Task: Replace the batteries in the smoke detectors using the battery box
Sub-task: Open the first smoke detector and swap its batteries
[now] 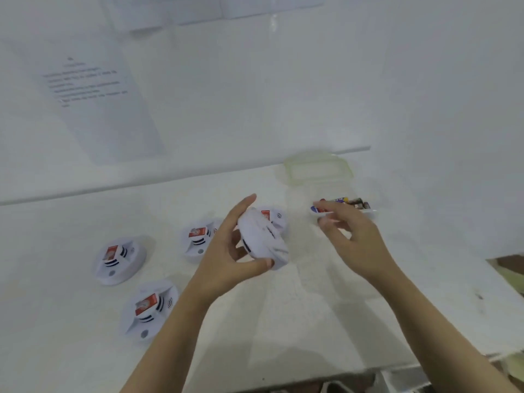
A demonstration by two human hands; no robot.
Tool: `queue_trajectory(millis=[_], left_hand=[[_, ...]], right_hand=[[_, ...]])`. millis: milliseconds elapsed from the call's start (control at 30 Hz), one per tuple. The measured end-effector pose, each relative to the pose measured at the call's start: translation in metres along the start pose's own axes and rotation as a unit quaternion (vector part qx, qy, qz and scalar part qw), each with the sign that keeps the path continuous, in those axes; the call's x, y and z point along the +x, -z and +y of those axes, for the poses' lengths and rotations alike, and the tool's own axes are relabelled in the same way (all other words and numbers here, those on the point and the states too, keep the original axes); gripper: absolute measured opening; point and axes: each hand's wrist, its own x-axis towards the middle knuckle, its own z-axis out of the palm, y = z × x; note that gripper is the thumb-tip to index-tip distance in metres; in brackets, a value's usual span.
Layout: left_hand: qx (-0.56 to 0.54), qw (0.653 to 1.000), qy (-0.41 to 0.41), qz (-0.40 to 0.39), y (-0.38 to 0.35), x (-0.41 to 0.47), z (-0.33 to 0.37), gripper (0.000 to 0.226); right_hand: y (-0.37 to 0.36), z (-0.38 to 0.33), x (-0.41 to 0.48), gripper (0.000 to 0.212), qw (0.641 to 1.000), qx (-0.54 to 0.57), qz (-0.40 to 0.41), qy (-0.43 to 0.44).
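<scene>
Passage is offered over the table's (283, 321) near middle; the left is blocked by open detectors (119, 260), the far right by box (373, 211) and lid (317, 170).

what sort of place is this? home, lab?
Probably a staged indoor workbench rather than a lived-in home: a bare white table against a white wall, a printed sheet on that wall, and several smoke detectors laid out.
</scene>
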Motion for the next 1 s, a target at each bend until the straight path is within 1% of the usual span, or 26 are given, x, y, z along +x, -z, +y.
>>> queue_trajectory(millis=[33,67,133,167,200,233,300,400,467,567,667,800,900,933,1000], left_hand=[[-0.016,1.0,-0.01,0.009,-0.001,-0.001,0.0,0.088],[-0.031,0.999,-0.015,0.018,-0.003,-0.002,0.0,0.087],[-0.054,0.998,-0.024,0.024,-0.004,-0.006,0.0,0.087],[-0.058,0.998,-0.026,0.021,-0.004,-0.007,-0.002,0.087],[-0.059,0.998,-0.026,0.015,-0.004,-0.009,-0.003,0.088],[-0.054,0.998,-0.022,0.007,-0.003,-0.011,-0.006,0.09],[-0.036,0.999,-0.013,-0.006,-0.001,-0.014,-0.013,0.094],[-0.018,1.0,-0.007,-0.018,-0.001,-0.019,-0.021,0.095],[-0.016,1.0,-0.01,-0.019,-0.003,-0.022,-0.024,0.094],[-0.012,1.0,-0.021,-0.007,-0.006,-0.024,-0.026,0.091],[0.025,0.999,-0.033,-0.014,-0.011,-0.025,-0.025,0.093],[0.061,0.997,-0.027,-0.027,-0.017,-0.024,-0.025,0.111],[0.071,0.997,-0.02,-0.021,-0.019,-0.022,-0.026,0.12],[0.074,0.997,-0.022,-0.017,-0.019,-0.021,-0.025,0.12],[0.083,0.996,-0.033,-0.003,-0.021,-0.021,-0.024,0.111]], right_hand=[[-0.006,-0.009,-0.004,0.025,0.997,0.063,-0.025,-0.047],[-0.011,-0.018,-0.009,0.027,0.985,0.13,-0.062,-0.092],[-0.017,-0.032,-0.018,0.033,0.94,0.263,-0.138,-0.166],[-0.019,-0.036,-0.022,0.036,0.918,0.313,-0.161,-0.182],[-0.021,-0.038,-0.026,0.039,0.906,0.341,-0.171,-0.182],[-0.022,-0.039,-0.029,0.041,0.906,0.347,-0.171,-0.172],[-0.024,-0.039,-0.034,0.046,0.92,0.329,-0.155,-0.147],[-0.025,-0.037,-0.039,0.049,0.931,0.304,-0.143,-0.141],[-0.027,-0.033,-0.043,0.053,0.929,0.308,-0.148,-0.144],[-0.03,-0.028,-0.049,0.059,0.911,0.355,-0.143,-0.152],[-0.032,-0.025,-0.052,0.063,0.901,0.376,-0.165,-0.142],[-0.032,-0.025,-0.054,0.067,0.912,0.337,-0.194,-0.132],[-0.03,-0.026,-0.052,0.066,0.919,0.314,-0.202,-0.129],[-0.029,-0.026,-0.05,0.065,0.922,0.304,-0.205,-0.127],[-0.025,-0.027,-0.046,0.064,0.925,0.285,-0.217,-0.127]])
